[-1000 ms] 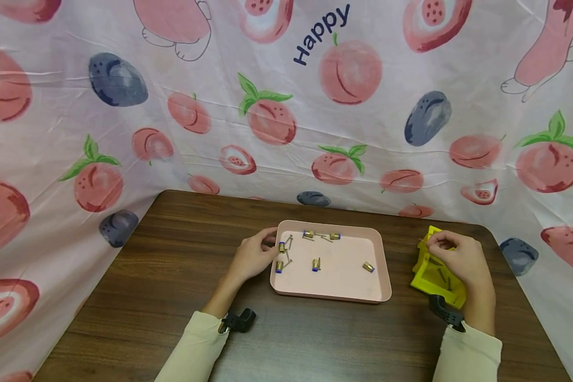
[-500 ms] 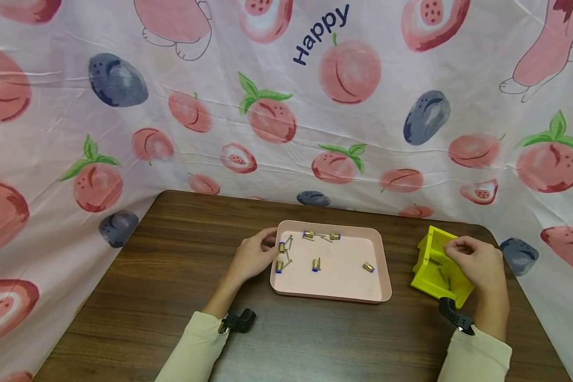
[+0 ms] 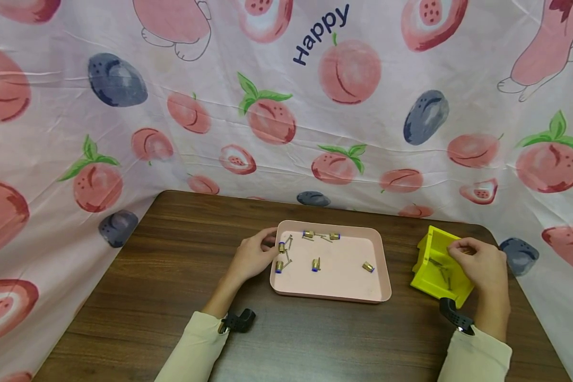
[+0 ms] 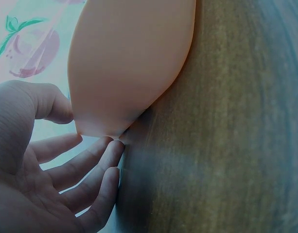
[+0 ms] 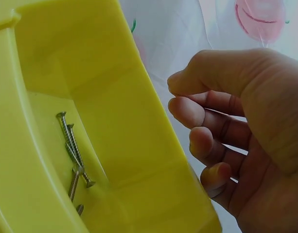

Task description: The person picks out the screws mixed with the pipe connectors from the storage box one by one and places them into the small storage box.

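My left hand [image 3: 254, 255] touches the left end of a shallow pink tray [image 3: 344, 295]; in the left wrist view the thumb is at its rim and relaxed fingertips rest along its outer wall. Inside the tray lie several brass push-in fittings with blue collars, such as one fitting [image 3: 368, 267] at the right, and several screws [image 3: 288, 260]. My right hand [image 3: 479, 265] hovers over the right side of a yellow bin [image 3: 425, 249], fingers loosely curled, nothing visible between thumb and index finger. Several countersunk screws [image 5: 73, 145] lie on the bin's floor.
Both containers stand on a dark wooden table [image 3: 315, 339], the bin near its right edge. A fruit-print curtain [image 3: 267, 175] hangs behind the table and at both sides. A black wrist mount [image 3: 456, 315] on the right forearm sits close to the bin's near corner.
My right hand has moved right across the bin. A screw seen at its fingertips is no longer there; the screws in the bin lie differently. The left hand and the tray have stayed put.
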The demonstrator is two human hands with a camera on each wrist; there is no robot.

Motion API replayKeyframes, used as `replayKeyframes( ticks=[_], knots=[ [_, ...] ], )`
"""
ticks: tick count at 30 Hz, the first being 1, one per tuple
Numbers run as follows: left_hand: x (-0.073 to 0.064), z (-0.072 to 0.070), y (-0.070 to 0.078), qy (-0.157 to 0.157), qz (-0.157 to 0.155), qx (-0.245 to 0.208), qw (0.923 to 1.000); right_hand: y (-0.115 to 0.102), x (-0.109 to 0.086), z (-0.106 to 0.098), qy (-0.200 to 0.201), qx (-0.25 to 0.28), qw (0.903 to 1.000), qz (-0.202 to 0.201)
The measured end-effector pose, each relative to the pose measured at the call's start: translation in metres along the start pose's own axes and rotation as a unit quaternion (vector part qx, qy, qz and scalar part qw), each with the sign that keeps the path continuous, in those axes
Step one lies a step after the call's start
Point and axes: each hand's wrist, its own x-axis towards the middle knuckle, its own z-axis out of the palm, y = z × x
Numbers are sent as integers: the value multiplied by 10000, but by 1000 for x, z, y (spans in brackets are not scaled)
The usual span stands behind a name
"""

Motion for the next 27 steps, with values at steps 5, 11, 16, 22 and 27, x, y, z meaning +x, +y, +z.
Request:
replayKeyframes(
  ticks=[5, 11, 16, 22, 27],
  knots=[
    [-1, -1, 0, 6, 6, 2, 10000, -10, 0, 5, 117, 69, 9989, -444],
    [0, 0, -4, -3, 16, 28, 10000, -32, 1, 12, -41, 348, 9950, -933],
    [1, 0, -6, -27, 21, 22, 10000, -50, 1, 21, -168, 687, 9884, -1344],
    [-3, -3, -1, -21, 74, 24, 10000, -68, 1, 35, -540, 962, 9784, -1748],
    [-11, -9, 14, 64, 319, 4, 9995, -84, 0, 44, -875, 1221, 9674, -2040]
  ],
)
